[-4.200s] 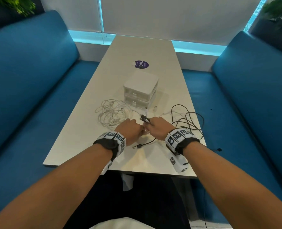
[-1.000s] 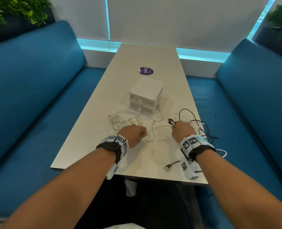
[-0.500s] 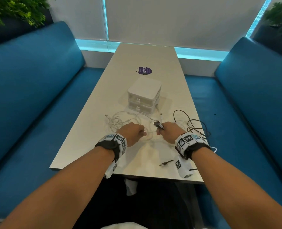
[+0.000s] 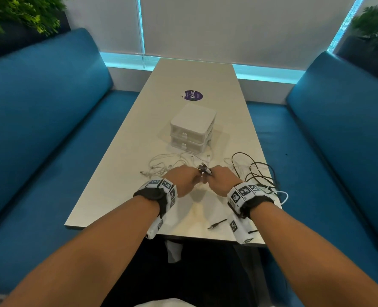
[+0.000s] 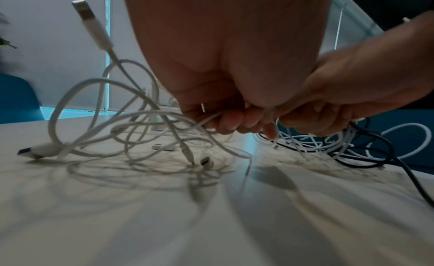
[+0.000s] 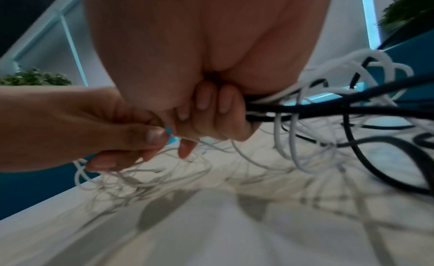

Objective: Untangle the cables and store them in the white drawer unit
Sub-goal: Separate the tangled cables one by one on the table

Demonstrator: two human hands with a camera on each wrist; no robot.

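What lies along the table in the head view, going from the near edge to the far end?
Loose black cable plug → person's left hand and right hand side by side, gripping cables → white cable tangle → white plastic two-drawer unit → round purple sticker.

From your head camera, the fingers of your left hand and right hand are hidden behind the backs of the hands, so the grip on the thin white cables cannot be read there. The small dark connector poking up between your hands is too small to identify. In your left wrist view, your palm covers most of the white plastic drawer unit; only a sliver shows. The black rubber cable runs off the right edge. Your right wrist view is motion-blurred: the white cables smear together, and where each strand enters your right fist is unclear.
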